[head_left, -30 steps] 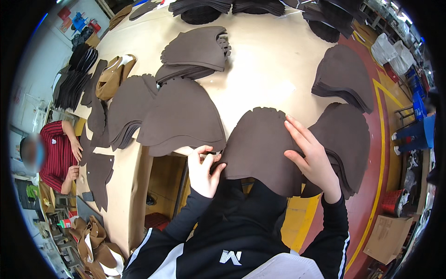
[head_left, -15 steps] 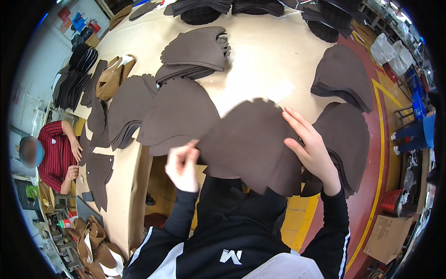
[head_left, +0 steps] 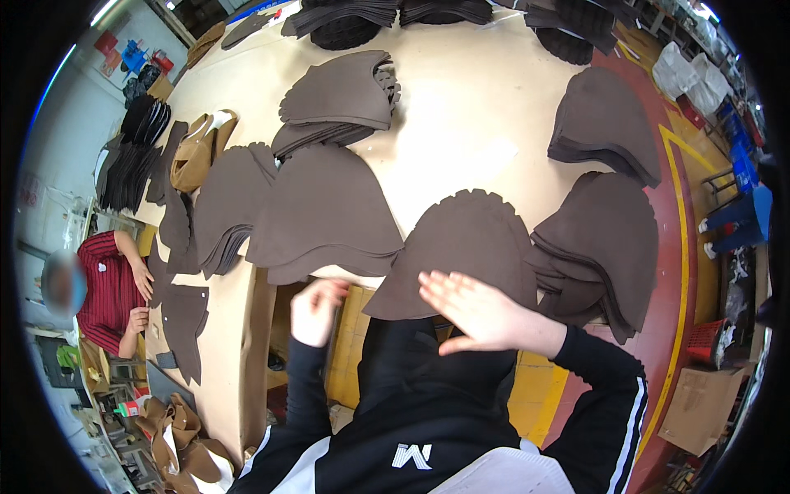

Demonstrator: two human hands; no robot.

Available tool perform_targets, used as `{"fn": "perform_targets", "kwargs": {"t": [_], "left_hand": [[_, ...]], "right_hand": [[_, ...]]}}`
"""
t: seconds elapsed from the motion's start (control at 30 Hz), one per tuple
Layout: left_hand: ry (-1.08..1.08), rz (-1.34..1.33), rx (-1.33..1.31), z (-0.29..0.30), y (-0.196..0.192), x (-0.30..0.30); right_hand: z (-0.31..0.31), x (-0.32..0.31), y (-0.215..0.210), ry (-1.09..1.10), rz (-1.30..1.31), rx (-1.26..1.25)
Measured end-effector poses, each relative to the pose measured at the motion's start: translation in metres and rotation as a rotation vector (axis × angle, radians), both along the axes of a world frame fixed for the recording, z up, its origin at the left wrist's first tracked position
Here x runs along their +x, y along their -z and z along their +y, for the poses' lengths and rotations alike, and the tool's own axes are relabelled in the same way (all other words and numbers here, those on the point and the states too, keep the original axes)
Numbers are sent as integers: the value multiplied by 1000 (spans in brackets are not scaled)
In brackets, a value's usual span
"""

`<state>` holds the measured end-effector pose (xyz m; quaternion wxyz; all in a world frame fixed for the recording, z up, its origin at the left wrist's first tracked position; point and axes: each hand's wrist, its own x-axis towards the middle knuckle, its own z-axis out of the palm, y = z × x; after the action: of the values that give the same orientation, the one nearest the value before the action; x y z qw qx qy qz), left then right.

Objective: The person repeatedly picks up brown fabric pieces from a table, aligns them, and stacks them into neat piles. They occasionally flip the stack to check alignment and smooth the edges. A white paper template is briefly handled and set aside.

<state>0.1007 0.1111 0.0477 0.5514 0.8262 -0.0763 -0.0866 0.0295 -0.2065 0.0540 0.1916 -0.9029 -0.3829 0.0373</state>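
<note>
A dark brown flat piece with a notched, rounded top edge lies in front of me, its lower part at the near table edge. My right hand rests flat across its lower part, fingers stretched out and pointing left. Left of that piece, my left hand hovers apart from it near the table edge, fingers curled in, with nothing visible in them. Close by on the left is a stack of similar brown pieces. On the right lies another layered stack, its edges fanned out.
More brown stacks lie at the far middle, far right and left. A tan folded item sits on the table. A person in a striped red shirt works at the left. A cardboard box stands at the right.
The brown piece, earlier held up between both hands, now lies flat. My left hand has let go of it; my right hand has moved left and down onto its surface.
</note>
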Motion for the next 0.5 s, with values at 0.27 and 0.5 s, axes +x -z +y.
{"fn": "perform_targets", "kwargs": {"t": [0.27, 0.5], "left_hand": [[339, -105, 38, -78, -34, -39], [-120, -193, -173, -14, -44, 21]], "right_hand": [[-40, -3, -69, 150, 80, 217], [-67, -2, -92, 537, -30, 335]]}}
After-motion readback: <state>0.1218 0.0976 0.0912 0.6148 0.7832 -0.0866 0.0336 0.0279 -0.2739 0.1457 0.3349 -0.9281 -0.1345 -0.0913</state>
